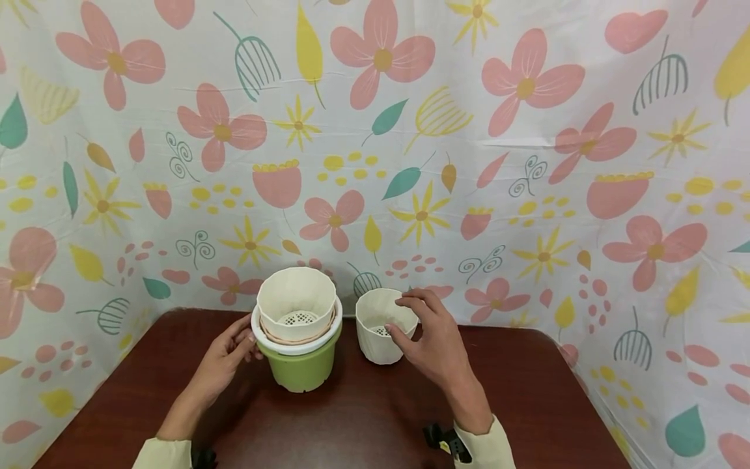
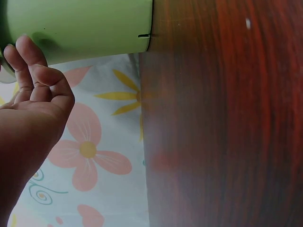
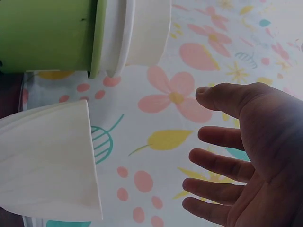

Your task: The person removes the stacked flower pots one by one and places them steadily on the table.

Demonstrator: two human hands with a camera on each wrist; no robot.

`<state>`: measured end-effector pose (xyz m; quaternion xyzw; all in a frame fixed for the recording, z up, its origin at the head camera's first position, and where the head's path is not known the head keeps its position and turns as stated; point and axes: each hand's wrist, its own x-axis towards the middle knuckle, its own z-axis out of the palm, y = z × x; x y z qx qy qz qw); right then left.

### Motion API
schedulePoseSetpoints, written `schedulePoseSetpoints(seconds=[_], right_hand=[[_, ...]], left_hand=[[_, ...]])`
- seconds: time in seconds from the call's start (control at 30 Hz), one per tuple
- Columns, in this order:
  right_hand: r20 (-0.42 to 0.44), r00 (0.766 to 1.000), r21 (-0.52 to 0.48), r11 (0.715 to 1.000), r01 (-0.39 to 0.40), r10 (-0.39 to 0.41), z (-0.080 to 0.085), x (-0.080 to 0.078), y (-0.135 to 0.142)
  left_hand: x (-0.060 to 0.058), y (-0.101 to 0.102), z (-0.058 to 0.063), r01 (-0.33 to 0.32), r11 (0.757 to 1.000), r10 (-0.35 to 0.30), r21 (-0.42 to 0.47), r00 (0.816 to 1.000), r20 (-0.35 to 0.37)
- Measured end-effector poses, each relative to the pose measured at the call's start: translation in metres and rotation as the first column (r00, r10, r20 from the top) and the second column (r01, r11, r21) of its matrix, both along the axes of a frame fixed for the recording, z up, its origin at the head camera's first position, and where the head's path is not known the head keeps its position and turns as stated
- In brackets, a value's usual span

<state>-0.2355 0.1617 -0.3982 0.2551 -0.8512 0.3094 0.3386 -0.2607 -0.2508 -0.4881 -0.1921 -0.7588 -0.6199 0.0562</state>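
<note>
While the left hand (image 1: 231,348) is at the side of the stacked pots, fingers bent close under the rim, the right hand (image 1: 433,339) hovers by the loose cream pot (image 1: 370,345). Right grip spread, nothing in it; the right wrist view shows a gap between fingertips and pot mouth. Left grip loosely curled; cannot tell from here whether it pinches the rim or merely touches it. Loose pot stands upright on the dark bench (image 1: 328,430), just right of the stack, mouth up, holes in its base. Stack, from below: green pot (image 1: 302,371), white pot (image 1: 295,348), a thin peach rim (image 1: 275,337), then an upper cream pot (image 1: 297,293) standing well proud of the rest. Step in hand, I judge: taking hold of the loose pot. Best done with thumb inside the near wall and fingers outside the far side, or the whole spread laid round the outside, closing gently, since the wall looks thin and may flex. A straight lift would keep its rim clear of the green pot's side. Left hand does best with light, even pressure under the rim; a hard sideways push might tip the tall stack.
</note>
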Motion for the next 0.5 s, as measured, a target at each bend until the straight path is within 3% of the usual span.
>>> schedulePoseSetpoints(seconds=[0.5], right_hand=[[-0.060,0.998,0.001,1.000,-0.015,0.015,0.0038,0.0011,-0.0046]], left_hand=[[0.0000,-0.0012,-0.0008,0.005,1.000,-0.005,0.003,1.000,0.004]])
